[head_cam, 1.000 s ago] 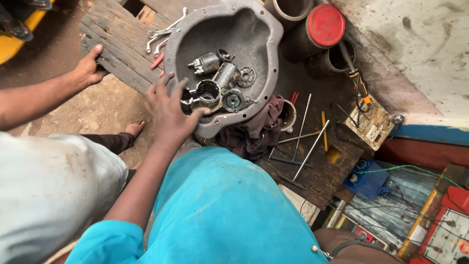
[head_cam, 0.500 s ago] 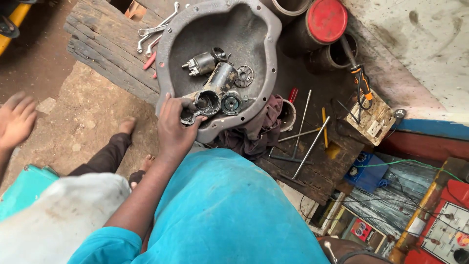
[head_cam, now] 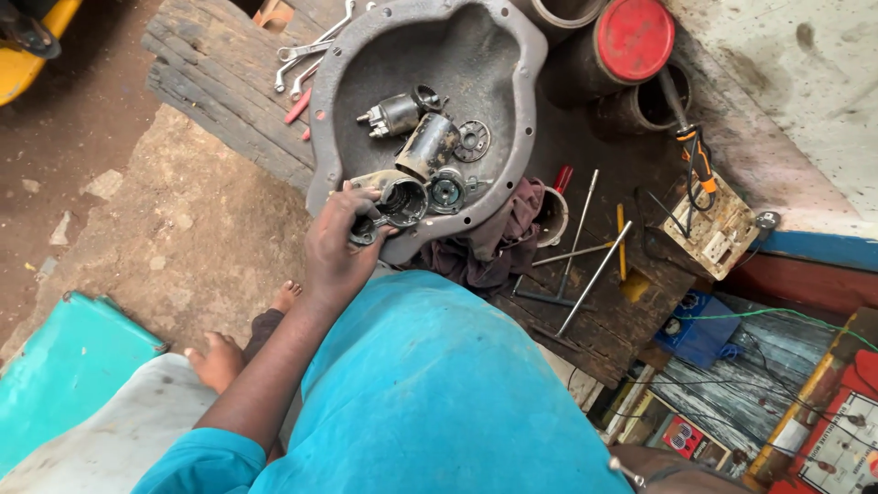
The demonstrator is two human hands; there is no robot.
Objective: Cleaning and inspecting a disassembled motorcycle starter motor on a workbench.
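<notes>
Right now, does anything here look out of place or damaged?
Yes. The left hand grips a cup-shaped metal part at the rim of a big metal pan holding loose motor parts. A crumpled rag hangs beneath it.

Spanners (head_cam: 306,57) on wooden planks (head_cam: 219,82), red can lid (head_cam: 635,38), maroon rag (head_cam: 494,240), metal rods (head_cam: 585,265)

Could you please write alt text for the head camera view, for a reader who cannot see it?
Seen from above, a person in a blue shirt grips a grey metal housing with the left hand at the rim of a large metal pan holding motor parts. Spanners lie on a wooden plank; the right hand is out of view.
</notes>
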